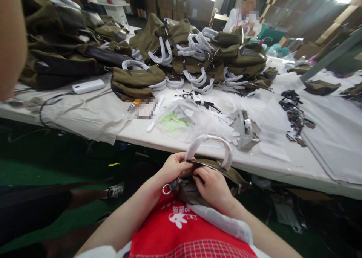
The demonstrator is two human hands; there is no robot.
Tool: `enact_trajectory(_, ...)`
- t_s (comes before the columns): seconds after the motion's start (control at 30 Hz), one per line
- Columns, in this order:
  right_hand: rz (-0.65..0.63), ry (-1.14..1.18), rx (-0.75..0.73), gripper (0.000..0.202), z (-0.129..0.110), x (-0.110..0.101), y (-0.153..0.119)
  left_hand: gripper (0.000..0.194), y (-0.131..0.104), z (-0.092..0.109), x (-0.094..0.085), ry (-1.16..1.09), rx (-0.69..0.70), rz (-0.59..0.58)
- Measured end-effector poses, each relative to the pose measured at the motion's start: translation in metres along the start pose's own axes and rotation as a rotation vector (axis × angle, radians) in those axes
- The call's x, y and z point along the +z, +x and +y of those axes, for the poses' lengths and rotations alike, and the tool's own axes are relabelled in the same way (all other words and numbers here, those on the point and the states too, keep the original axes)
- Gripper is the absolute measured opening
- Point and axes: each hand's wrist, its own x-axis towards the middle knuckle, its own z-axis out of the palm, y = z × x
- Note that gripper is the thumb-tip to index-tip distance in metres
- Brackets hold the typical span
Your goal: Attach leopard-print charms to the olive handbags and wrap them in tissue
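Note:
An olive handbag (234, 174) rests against my red apron (158, 231), its zipped top partly open. One handle (210, 138), wrapped in white, stands up from the far side; the other wrapped handle (226, 220) lies against the apron. My left hand (179, 167) grips the bag's rim at the left end of the zip, close to a metal ring (166, 189). At the opening, my right hand (212, 184) has its fingers curled over the near edge, the thumb lower down. Its fingertips are partly hidden inside the bag.
Several olive bags (198, 62) are piled along the white table (135, 132). Nearer lie a plastic bag (181, 118), a grey tape dispenser (244, 132), a white power bank (88, 86) and dark straps with metal hardware (296, 116). Another person's bare arm (11, 43) is at far left.

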Motion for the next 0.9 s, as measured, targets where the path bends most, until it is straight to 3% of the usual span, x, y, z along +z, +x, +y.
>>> enact_trajectory(0.43, -0.118, -0.196, -0.339, 0.025, -0.007, 0.018, 0.010, 0.024, -0.001, 0.003, 0.000, 0.088, 0.010, 0.070)
enact_trajectory(0.57, -0.157, -0.177, -0.250, 0.028, -0.013, 0.016, 0.013, 0.023, 0.002, 0.002, -0.002, 0.091, 0.047, 0.070)
enact_trajectory(0.7, -0.190, -0.191, -0.171, 0.024, -0.018, 0.004, 0.008, 0.024, -0.006, 0.009, 0.000, 0.102, 0.048, 0.076)
enact_trajectory(0.9, -0.290, 0.039, -0.412, 0.012, -0.017, -0.031, -0.008, 0.027, -0.025, 0.027, -0.002, 0.128, 0.039, -0.046)
